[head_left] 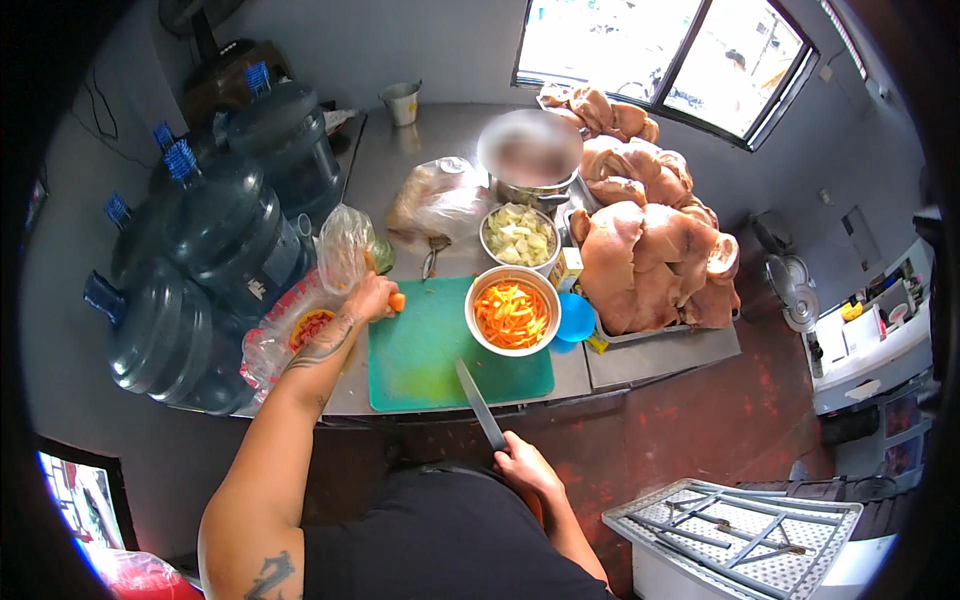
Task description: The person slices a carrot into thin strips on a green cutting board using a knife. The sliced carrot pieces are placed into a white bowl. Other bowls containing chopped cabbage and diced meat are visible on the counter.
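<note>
My left hand [370,298] is closed on an orange carrot piece [397,302] at the upper left corner of the green cutting board [420,360]. My right hand [526,466] grips a kitchen knife [481,403] by its handle, in front of the table, with the blade tip reaching over the board's near edge. A bowl of carrot strips [512,315] stands on the board's right part. Behind it is a bowl of pale green chopped vegetable [519,235]. A clear plastic bag [343,251] and a yellow-rimmed bowl of red pieces [312,328] lie near my left forearm.
Several large water bottles [225,217] crowd the left side. Trays of raw meat [652,262] fill the right, beside a blue cup [576,317] and a small carton [567,268]. A metal pot [525,193], a filled plastic bag [439,199] and a small bucket [401,103] stand farther back.
</note>
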`<state>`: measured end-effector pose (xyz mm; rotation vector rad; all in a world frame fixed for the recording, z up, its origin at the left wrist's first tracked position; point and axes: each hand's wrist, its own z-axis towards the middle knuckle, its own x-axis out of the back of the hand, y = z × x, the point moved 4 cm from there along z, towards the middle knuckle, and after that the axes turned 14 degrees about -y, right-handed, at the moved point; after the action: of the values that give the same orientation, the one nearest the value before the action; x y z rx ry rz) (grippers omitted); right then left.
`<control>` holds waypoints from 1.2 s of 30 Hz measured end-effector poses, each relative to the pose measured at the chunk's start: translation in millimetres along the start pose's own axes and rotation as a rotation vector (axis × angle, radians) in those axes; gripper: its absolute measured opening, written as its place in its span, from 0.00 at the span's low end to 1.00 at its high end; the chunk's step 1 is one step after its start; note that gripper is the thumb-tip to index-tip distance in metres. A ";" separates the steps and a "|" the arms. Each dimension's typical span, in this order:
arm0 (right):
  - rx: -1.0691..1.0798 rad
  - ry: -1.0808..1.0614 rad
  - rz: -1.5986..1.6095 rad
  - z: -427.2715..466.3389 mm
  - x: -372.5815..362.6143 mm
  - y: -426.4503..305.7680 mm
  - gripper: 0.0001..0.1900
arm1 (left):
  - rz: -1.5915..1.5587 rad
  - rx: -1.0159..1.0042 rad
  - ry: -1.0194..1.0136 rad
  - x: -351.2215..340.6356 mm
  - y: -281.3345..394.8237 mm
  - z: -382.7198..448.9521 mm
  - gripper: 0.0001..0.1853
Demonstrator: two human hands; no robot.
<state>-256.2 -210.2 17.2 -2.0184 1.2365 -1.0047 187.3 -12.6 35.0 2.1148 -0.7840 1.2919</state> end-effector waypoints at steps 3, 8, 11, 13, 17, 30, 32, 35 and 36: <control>0.064 0.046 -0.015 5.5 3.4 -19.6 0.14 | -0.488 0.042 -0.101 -10.8 20.4 1.2 0.25; -0.055 -0.069 0.343 9.9 -1.6 -27.1 0.17 | -1.462 0.015 -0.088 -60.4 61.2 -29.8 0.28; -0.170 -0.110 0.282 11.2 -1.8 -18.2 0.17 | -1.197 0.060 0.162 -69.4 63.5 -61.5 0.23; -0.164 -0.106 0.260 13.6 -2.9 -12.3 0.15 | -0.631 0.101 0.336 -65.0 62.8 -88.4 0.22; -0.004 0.058 -0.141 21.9 -6.1 -15.1 0.12 | -0.469 -0.022 0.405 -75.1 74.4 -129.6 0.24; 0.259 0.256 -0.427 67.6 -13.2 -76.0 0.10 | -0.689 -0.024 0.397 -94.5 150.1 -133.2 0.21; 0.297 0.297 -0.412 65.9 -12.6 -82.9 0.09 | -0.703 -0.017 0.389 -94.1 149.7 -134.1 0.21; 0.427 0.432 -0.326 59.6 -10.7 -89.8 0.07 | -0.684 -0.072 0.412 -94.1 150.3 -134.1 0.22; 0.451 0.423 -0.235 59.4 -11.2 -88.9 0.08 | -0.702 -0.066 0.405 -95.4 149.7 -133.5 0.22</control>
<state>-167.5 -158.5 48.9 -1.6658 0.8649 -1.7188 -34.3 -3.4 22.9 1.7384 0.0929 1.1974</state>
